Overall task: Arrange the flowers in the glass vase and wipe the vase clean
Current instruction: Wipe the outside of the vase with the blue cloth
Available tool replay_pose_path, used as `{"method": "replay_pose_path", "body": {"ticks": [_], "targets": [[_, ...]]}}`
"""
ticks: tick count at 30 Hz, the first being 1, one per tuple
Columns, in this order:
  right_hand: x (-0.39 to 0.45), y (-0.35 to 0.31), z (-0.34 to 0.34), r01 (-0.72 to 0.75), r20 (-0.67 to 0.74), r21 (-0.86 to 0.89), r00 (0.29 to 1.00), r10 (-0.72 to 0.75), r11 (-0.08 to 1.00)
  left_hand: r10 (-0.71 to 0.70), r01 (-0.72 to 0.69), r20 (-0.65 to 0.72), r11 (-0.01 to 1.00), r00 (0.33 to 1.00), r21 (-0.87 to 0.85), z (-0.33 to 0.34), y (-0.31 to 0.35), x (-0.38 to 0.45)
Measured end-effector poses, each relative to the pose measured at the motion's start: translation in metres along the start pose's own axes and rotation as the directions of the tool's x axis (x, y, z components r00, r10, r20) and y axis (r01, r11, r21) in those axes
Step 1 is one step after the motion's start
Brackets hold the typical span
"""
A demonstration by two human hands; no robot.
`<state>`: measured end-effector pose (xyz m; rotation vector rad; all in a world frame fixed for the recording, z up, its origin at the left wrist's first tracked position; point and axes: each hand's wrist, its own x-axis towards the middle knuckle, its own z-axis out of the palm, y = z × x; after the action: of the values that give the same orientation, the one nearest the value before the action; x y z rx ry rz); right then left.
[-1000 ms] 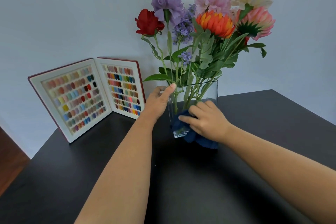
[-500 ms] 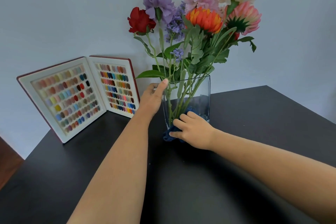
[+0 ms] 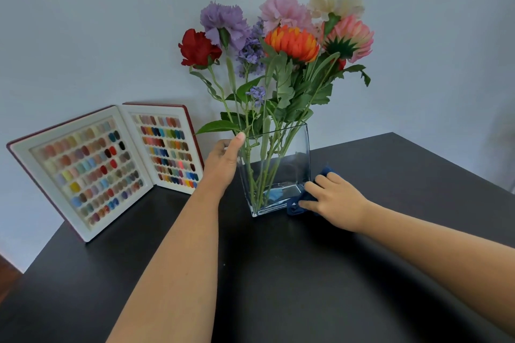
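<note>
The vase (image 3: 278, 167) stood on the desk (image 3: 306, 273), flowers (image 3: 289, 42) upright inside. The left hand (image 3: 223, 164) gripped the vase's left wall near the rim, while the right hand (image 3: 334, 200) clutched a blue cloth (image 3: 296, 207) against its lower right corner.

My left hand (image 3: 223, 164) reaches forward, thumb raised, fingers wrapped out of sight. My right hand (image 3: 333, 199) lies low, palm down, fingers curled closed, forearm stretched out.
</note>
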<state>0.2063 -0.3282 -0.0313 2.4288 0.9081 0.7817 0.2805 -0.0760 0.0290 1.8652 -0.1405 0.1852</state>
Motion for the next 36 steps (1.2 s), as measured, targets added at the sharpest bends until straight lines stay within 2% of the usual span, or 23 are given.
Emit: {"method": "replay_pose_path", "body": {"ticks": [11,19,32,34,36], "targets": [[0.04,-0.044,0.0,0.098,-0.087,0.061,0.992,-0.093,0.993,-0.01,0.011,0.001,0.998,1.0,-0.054,0.001,-0.003,0.0],[0.061,-0.065,-0.008,0.116,-0.066,0.109,0.992,-0.109,0.987,-0.01,0.01,0.003,0.999,1.0,-0.044,0.001,-0.004,0.001],[-0.009,0.009,-0.003,-0.111,0.013,0.058,0.994,0.11,0.992,0.005,-0.005,0.013,0.998,1.0,-0.056,0.0,-0.003,-0.001],[-0.011,0.019,-0.013,-0.195,-0.061,0.097,0.978,0.201,0.976,0.009,-0.009,0.005,0.998,1.0,-0.055,0.0,-0.004,-0.001],[-0.004,0.031,-0.025,-0.27,-0.199,0.184,0.931,0.305,0.945,0.011,-0.011,-0.001,0.999,1.0,-0.052,0.0,-0.005,0.0]]}}
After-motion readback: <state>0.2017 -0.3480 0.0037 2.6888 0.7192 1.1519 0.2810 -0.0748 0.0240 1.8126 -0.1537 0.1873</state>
